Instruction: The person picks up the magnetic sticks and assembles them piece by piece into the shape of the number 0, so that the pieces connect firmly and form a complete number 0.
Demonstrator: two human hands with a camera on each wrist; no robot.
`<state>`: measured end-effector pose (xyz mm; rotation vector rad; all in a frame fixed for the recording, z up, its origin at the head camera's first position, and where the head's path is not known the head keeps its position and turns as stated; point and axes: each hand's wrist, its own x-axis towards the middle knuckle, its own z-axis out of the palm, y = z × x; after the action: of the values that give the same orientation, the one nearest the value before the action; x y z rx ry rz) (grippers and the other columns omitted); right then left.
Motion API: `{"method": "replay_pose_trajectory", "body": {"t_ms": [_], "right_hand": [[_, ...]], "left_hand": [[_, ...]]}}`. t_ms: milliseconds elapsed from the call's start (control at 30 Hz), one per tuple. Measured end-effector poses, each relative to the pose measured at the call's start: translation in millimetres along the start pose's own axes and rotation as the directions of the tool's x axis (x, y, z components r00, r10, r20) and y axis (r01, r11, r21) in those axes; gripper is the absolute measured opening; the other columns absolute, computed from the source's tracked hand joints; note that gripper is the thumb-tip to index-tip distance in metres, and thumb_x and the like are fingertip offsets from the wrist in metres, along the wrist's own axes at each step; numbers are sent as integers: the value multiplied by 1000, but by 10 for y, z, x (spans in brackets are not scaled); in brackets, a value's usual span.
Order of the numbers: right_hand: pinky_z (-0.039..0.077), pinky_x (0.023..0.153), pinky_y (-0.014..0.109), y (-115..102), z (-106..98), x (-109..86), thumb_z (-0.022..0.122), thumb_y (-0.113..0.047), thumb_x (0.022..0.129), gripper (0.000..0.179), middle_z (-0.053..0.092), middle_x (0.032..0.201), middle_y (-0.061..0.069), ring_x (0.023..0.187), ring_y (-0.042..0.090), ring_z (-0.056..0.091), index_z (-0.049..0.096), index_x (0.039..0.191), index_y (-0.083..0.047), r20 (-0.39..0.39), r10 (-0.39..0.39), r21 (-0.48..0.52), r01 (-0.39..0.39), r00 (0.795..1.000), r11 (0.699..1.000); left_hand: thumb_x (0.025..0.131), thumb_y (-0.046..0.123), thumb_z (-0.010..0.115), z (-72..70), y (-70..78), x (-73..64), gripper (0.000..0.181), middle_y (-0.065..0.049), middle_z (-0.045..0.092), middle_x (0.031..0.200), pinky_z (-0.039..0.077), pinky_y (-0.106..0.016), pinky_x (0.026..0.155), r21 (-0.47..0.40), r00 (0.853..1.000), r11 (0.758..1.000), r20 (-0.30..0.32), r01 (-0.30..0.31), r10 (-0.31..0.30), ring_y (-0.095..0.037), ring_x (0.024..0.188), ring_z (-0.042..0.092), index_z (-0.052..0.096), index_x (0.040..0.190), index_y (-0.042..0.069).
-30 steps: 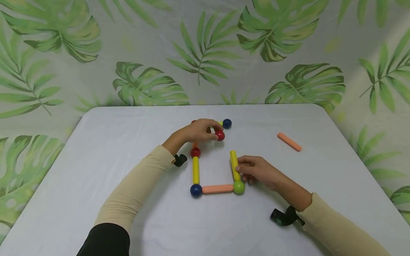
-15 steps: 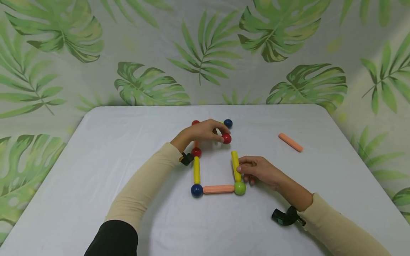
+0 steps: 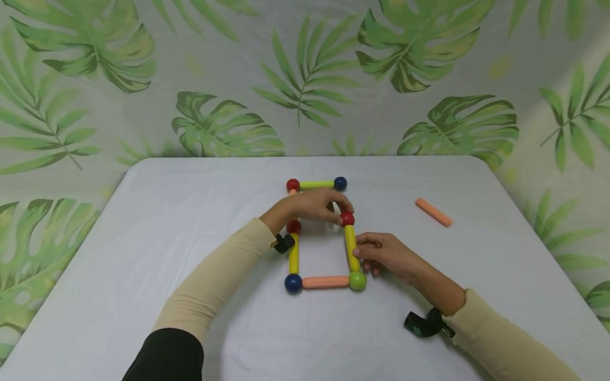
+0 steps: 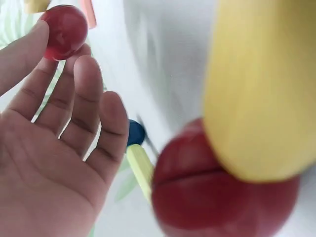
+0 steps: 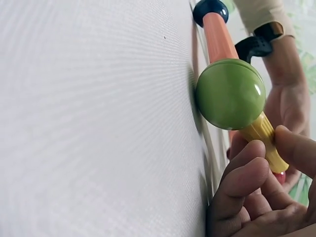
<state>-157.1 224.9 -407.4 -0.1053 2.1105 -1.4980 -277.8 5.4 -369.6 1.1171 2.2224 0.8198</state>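
Note:
My left hand (image 3: 316, 205) pinches a red ball (image 3: 348, 218) between thumb and fingers, at the far end of a yellow rod (image 3: 351, 248). In the left wrist view the held red ball (image 4: 65, 32) sits at the fingertips. My right hand (image 3: 387, 255) pinches that yellow rod (image 5: 265, 140) near its middle. The rod's near end meets a green ball (image 3: 357, 281). From there an orange rod (image 3: 326, 282) runs left to a blue ball (image 3: 293, 283). Another yellow rod (image 3: 294, 259) leads up to a second red ball (image 3: 293, 227), partly behind the left wrist.
Farther back, a red ball (image 3: 293, 185), a yellow-green rod (image 3: 316, 184) and a blue ball (image 3: 340, 183) form a row. An orange rod, mostly hidden by the left hand, extends toward it. A loose orange rod (image 3: 433, 212) lies at the right on the white table (image 3: 476, 275).
My left hand has moved right and slightly nearer, bringing the red ball to the yellow rod's far end. The back row is now uncovered. My right hand keeps its place on the rod.

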Motion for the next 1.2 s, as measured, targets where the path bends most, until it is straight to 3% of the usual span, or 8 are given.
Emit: {"method": "replay_pose_trajectory", "body": {"t_ms": [233,733,867,933,1067,1133,1200], "right_hand": [[50,57,25,-6,13,-5,62,-22,97,43,64,78,-4,67,12,57,56,130,4,-26,16,-2,-16,1000,1000],[50,58,24,-30,29,-8,61,-22,97,40,64,78,-5,67,12,57,57,127,3,-15,18,-14,-18,1000,1000],[50,57,24,-58,59,-9,61,-22,96,39,63,76,-3,66,12,57,57,125,4,-27,25,-37,-26,999,999],[50,57,24,-68,82,0,61,-20,96,38,63,76,-2,66,12,57,58,125,4,-50,40,-47,-42,998,998],[52,60,24,-82,127,23,61,-17,96,41,62,78,1,65,13,57,53,131,4,-112,59,-94,-70,992,993],[53,61,24,-86,142,33,60,-17,96,44,63,79,2,66,14,57,50,134,2,-143,59,-132,-78,988,988],[53,62,25,-92,153,36,61,-17,96,45,64,80,4,65,15,57,48,136,0,-170,57,-168,-86,984,982]], "left_hand": [[93,16,66,-27,-32,-40,36,-4,63,129,51,-28,98,-68,1000,998,-16,-6,5,-20,111,63,63,129,15],[93,14,67,-14,-37,-66,39,-5,63,132,52,-27,96,-87,1000,996,-17,-8,7,-20,111,63,62,132,13],[93,15,66,-64,-76,-134,43,-11,62,135,51,-32,98,-64,997,998,-81,0,-5,-24,114,61,58,135,8],[94,16,66,-104,-115,-204,41,-13,63,132,51,-33,96,-21,985,999,-167,28,-31,-25,112,61,59,133,6],[94,17,66,-165,-182,-405,33,-11,67,120,51,-34,91,58,936,990,-335,132,-105,-24,102,62,65,125,6],[94,17,65,-162,-199,-512,30,-9,68,115,52,-34,87,75,918,981,-372,178,-139,-23,97,61,66,123,6],[94,17,65,-134,-209,-608,29,-7,69,110,52,-33,83,105,912,971,-376,214,-161,-22,93,61,67,121,6]]}}
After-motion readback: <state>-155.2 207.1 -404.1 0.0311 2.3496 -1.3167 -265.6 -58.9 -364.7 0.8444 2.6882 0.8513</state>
